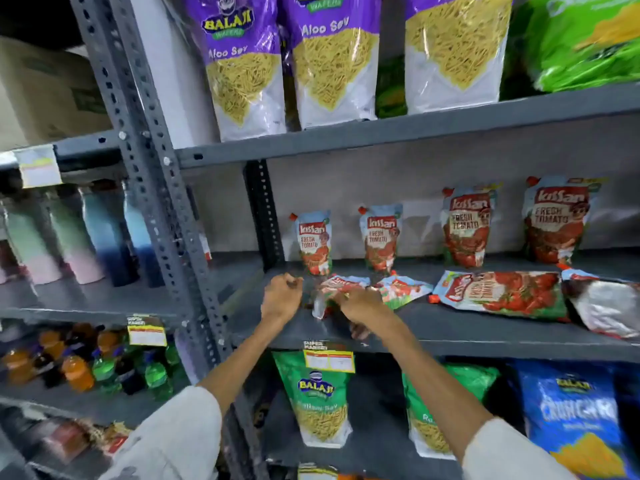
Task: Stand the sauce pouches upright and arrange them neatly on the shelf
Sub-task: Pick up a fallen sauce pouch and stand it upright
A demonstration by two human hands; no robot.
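Note:
Several red tomato sauce pouches are on the grey middle shelf [450, 327]. Two small pouches [314, 244] [379, 240] and two large ones [467, 226] [557, 220] stand upright at the back. In front lie a small pouch [337, 287], a second small one [403, 289], a large one [502, 294] and a silver-backed one [609, 306]. My right hand [360, 303] grips the leftmost lying small pouch, which is tilted off the shelf. My left hand [282, 296] hovers just left of it, fingers curled, holding nothing that I can see.
Purple snack bags [242, 64] fill the shelf above, green and blue snack bags [318, 396] the shelf below. A perforated steel upright [156, 202] stands left. Bottles [104, 233] and soft drinks [79, 372] fill the left bay. A price tag [329, 358] hangs on the shelf edge.

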